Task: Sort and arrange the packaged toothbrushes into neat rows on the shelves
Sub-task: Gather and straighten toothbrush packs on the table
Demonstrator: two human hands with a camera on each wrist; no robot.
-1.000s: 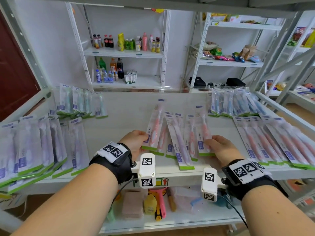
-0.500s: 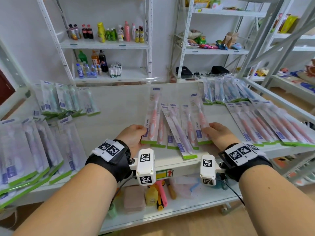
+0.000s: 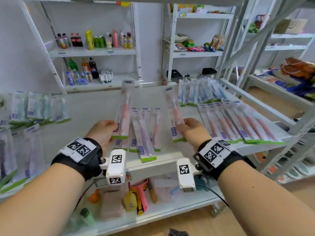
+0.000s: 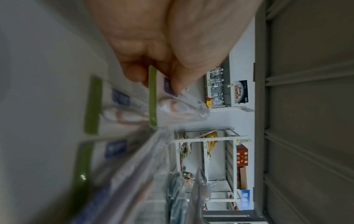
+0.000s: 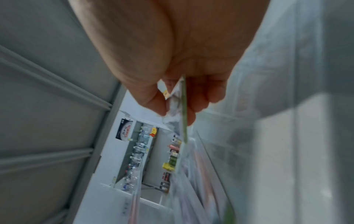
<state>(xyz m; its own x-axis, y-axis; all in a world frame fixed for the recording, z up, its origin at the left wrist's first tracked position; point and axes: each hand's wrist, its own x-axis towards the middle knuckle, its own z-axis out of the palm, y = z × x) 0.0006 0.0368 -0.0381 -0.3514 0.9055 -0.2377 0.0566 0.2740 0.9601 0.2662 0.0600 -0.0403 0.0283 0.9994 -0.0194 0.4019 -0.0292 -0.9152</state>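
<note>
My left hand [image 3: 109, 129] pinches the lower end of a pink packaged toothbrush [image 3: 125, 111], lifted above the shelf [image 3: 88, 106]; the wrist view shows thumb and finger on its green-edged card [image 4: 153, 97]. My right hand [image 3: 185, 127] pinches a second pink packaged toothbrush [image 3: 174, 114] the same way, its card edge [image 5: 184, 109] between thumb and fingers. Between the hands, several pink and purple packs [image 3: 144, 133] lie loosely on the shelf. A neat row of pink packs [image 3: 238, 123] lies to the right, blue ones [image 3: 199, 92] behind it.
Purple packs [image 3: 20, 150] and green packs [image 3: 35, 108] lie at the left of the shelf. The shelf's front lip [image 3: 153, 162] runs just beyond my wrists. A lower shelf holds tools and bottles [image 3: 134, 198]. Racks with drinks [image 3: 95, 40] stand behind.
Both hands have lifted their pink packs off the central pile and drawn them apart. My right hand's pack has swung toward the right. My head has turned to the right.
</note>
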